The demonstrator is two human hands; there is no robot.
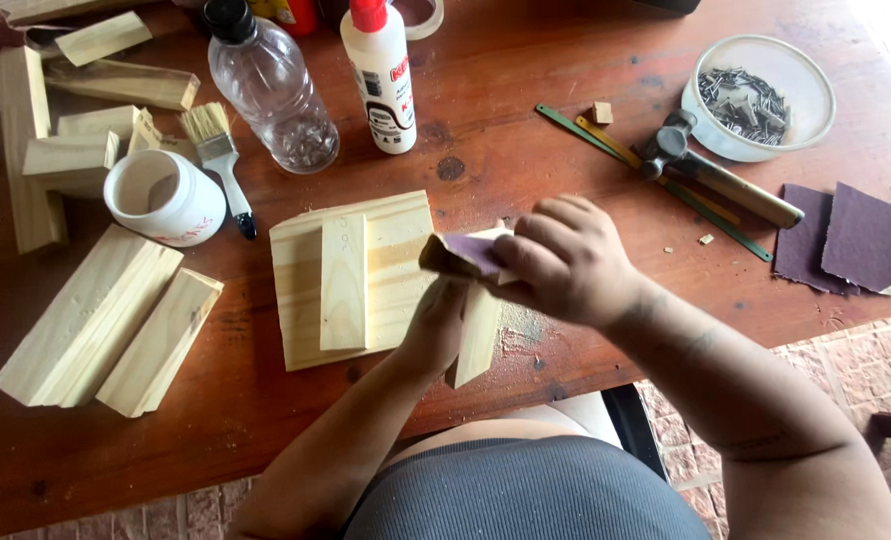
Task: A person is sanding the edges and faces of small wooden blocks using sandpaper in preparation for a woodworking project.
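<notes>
My left hand grips a pale wooden block standing tilted at the table's front edge. My right hand presses a folded piece of purple sandpaper against the top of that block. Just left of them lies a flat square pine board with a narrower wood strip resting on it. Sawdust lies on the table under the block.
Two long wood blocks lie at the left, more offcuts behind. A white cup, paintbrush, clear bottle and glue bottle stand at the back. Hammer, bowl of nails and sandpaper sheets sit right.
</notes>
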